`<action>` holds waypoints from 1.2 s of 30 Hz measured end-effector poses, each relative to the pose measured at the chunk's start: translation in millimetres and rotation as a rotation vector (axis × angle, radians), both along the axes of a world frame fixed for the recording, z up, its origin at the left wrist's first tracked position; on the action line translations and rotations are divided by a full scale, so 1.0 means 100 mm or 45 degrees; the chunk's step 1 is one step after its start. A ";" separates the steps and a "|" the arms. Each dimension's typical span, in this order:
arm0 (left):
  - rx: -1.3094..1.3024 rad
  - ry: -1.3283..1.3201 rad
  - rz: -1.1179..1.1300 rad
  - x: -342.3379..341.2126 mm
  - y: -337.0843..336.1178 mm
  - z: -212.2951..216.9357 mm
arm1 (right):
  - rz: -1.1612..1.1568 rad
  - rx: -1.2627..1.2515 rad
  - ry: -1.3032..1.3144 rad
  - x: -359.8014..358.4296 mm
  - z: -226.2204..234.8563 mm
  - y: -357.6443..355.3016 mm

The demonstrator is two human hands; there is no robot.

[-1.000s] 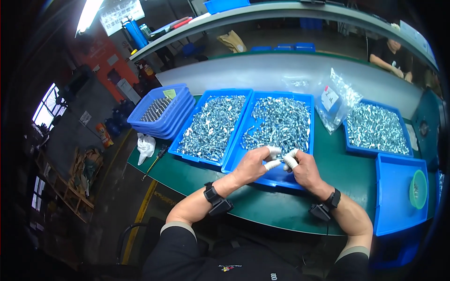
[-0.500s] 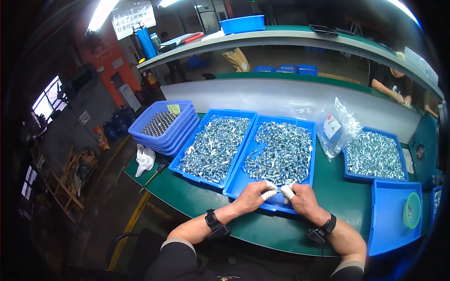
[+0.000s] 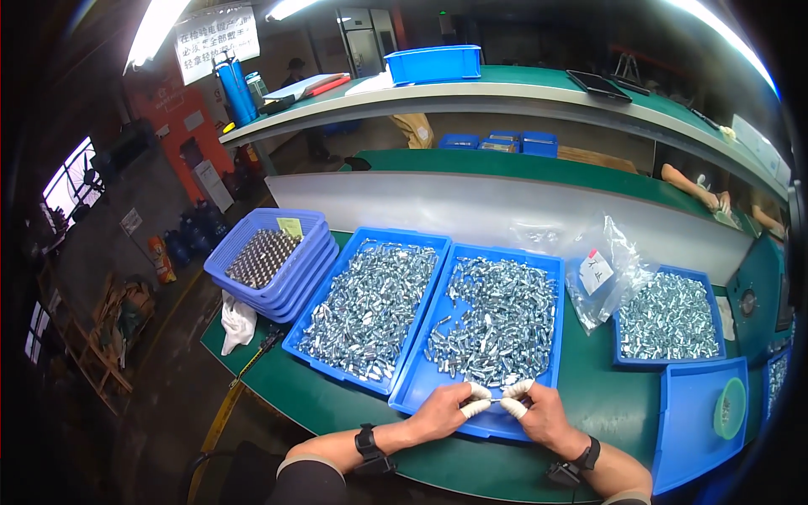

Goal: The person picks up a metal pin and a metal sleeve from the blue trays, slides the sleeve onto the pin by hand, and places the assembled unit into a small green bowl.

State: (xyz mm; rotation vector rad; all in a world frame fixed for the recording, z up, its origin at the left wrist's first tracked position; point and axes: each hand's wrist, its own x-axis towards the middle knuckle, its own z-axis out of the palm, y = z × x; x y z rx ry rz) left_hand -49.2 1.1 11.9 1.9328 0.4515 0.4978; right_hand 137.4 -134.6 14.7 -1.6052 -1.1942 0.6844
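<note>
My left hand [image 3: 444, 411] and my right hand [image 3: 542, 416] meet over the near end of a blue tray [image 3: 414, 389]. White covers wrap several fingertips. Both hands are closed in a pinch on one small silvery metal part [image 3: 496, 401], held level between them; its exact kind is too small to make out. Just beyond the fingers lies a heap of similar shiny metal parts [image 3: 497, 316] in the same tray. A second blue tray [image 3: 295, 346], full of such parts, stands alongside on the left.
Stacked purple baskets [image 3: 311, 244] stand at the left, by a white cloth [image 3: 238, 323]. On the right are a clear plastic bag [image 3: 596, 295], another filled blue tray [image 3: 620, 341], and a blue tray [image 3: 682, 421] holding a green bowl [image 3: 729, 408]. A shelf [image 3: 513, 91] spans the back.
The view has tilted up, so table, trays and hands appear lower in the picture. Both hands keep their pinch on the small metal part over the tray.
</note>
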 end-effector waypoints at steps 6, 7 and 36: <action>0.013 -0.020 -0.010 0.00 0.02 -0.01 | 0.035 -0.074 0.050 0.02 0.03 -0.01; 0.016 -0.027 -0.036 0.01 0.03 0.00 | 0.046 -0.084 0.030 0.03 0.01 -0.01; 0.038 -0.047 -0.078 -0.03 0.10 0.08 | 0.104 -0.114 0.025 0.00 0.25 0.06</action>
